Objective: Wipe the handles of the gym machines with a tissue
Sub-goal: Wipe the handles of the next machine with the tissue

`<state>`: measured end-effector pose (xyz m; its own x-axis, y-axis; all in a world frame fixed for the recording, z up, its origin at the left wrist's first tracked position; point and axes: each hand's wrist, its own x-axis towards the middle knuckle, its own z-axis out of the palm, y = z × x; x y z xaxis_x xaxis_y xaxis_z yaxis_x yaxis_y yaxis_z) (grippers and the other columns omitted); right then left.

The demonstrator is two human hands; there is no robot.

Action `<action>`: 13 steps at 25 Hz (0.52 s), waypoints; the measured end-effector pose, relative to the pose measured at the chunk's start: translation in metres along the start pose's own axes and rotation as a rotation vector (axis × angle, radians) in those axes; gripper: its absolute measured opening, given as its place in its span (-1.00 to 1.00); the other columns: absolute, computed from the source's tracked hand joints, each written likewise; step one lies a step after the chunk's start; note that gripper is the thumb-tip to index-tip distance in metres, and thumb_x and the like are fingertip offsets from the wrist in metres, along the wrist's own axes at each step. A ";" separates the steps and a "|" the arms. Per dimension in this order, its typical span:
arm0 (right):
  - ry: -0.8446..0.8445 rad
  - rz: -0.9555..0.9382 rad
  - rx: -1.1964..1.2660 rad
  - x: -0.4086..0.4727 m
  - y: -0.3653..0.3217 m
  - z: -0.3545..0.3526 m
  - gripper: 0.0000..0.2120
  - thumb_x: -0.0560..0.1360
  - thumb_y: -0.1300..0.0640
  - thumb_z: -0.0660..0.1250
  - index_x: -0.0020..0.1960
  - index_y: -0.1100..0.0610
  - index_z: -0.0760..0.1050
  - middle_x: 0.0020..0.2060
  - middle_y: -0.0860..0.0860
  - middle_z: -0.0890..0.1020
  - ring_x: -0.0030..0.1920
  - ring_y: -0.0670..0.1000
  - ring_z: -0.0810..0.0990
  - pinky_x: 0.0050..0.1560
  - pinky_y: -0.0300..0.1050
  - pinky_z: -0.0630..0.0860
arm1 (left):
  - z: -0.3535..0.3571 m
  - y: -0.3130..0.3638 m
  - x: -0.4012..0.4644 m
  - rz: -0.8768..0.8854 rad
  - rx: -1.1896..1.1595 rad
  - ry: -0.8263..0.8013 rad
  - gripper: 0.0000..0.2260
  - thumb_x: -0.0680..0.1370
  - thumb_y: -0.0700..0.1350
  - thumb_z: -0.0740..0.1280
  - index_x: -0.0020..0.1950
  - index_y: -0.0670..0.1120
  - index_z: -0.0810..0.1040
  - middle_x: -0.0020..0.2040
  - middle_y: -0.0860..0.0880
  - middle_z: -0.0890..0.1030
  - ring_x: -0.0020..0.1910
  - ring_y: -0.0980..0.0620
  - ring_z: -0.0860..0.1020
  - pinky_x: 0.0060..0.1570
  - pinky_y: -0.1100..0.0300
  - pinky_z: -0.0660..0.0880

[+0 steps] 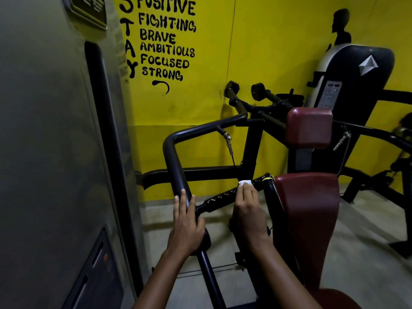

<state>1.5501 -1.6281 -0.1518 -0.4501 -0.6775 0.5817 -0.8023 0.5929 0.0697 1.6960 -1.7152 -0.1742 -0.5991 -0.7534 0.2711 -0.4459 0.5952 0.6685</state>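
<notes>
My right hand (248, 210) pinches the tissue (245, 182) against the handle (225, 195), frame centre; my left hand (186, 221), grip spread, rests on the black bar (176, 166).

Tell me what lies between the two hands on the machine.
In the head view, the bare ribbed grip spans between the left hand and the right hand, which presses a tissue.

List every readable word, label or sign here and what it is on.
"STAY", vertical black letters on the yellow painted wall.
"POSITIVE / FIGHTING / BRAVE / AMBITIOUS / FOCUSED / STRONG": same wall.
White instruction sticker on the black machine shroud: too small.
Dark framed plaque, top left: unreadable.
</notes>
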 end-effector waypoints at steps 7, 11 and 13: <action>-0.088 0.163 0.050 0.001 0.004 0.001 -0.23 0.28 0.52 0.41 0.41 0.50 0.14 0.35 0.47 0.25 0.25 0.31 0.49 0.09 0.03 0.59 | -0.001 0.001 -0.001 0.000 -0.004 -0.005 -0.46 0.62 -0.11 0.11 0.57 0.02 0.00 0.54 0.08 -0.31 0.47 0.15 -0.34 0.46 0.13 -0.08; -0.063 0.166 0.023 0.003 0.008 0.003 -0.32 0.36 0.57 0.28 0.41 0.52 0.08 0.35 0.50 0.22 0.04 0.28 0.61 0.00 0.06 0.61 | -0.001 0.002 0.000 0.002 -0.004 -0.007 -0.46 0.62 -0.12 0.11 0.57 0.00 0.01 0.55 0.06 -0.29 0.51 0.08 -0.31 0.46 0.13 -0.09; -0.052 0.162 0.001 0.005 0.009 0.006 -0.35 0.36 0.56 0.29 0.40 0.52 0.12 0.34 0.51 0.24 0.06 0.29 0.60 0.02 0.06 0.60 | -0.001 0.002 0.000 -0.004 -0.004 -0.008 -0.47 0.62 -0.12 0.11 0.57 0.00 0.01 0.55 0.06 -0.29 0.51 0.08 -0.31 0.47 0.12 -0.08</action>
<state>1.5390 -1.6286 -0.1530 -0.5931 -0.5951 0.5422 -0.7181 0.6956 -0.0221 1.6963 -1.7144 -0.1724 -0.6026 -0.7535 0.2631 -0.4459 0.5912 0.6720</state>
